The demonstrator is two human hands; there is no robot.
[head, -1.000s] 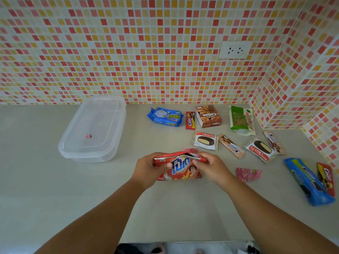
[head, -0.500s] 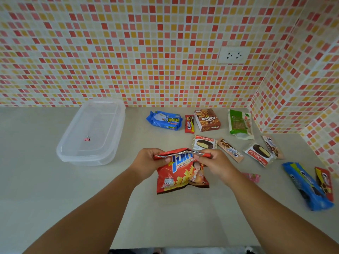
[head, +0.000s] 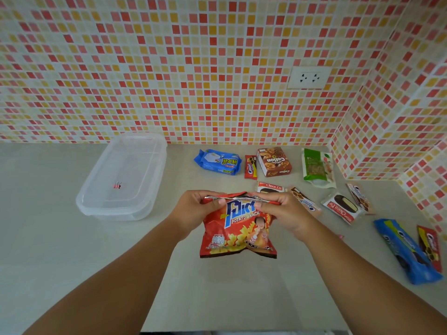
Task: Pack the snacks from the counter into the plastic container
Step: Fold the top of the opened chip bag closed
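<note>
Both hands (head: 193,209) (head: 283,211) pinch one chip bag (head: 238,230); one container (head: 123,175).

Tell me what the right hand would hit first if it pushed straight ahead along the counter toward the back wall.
Probably the Choco Pie packet, lying just beyond the right hand, which pinches the red potato snack bag. Past it stands the brown Collon box. Depth is uncertain in this single view.
</note>
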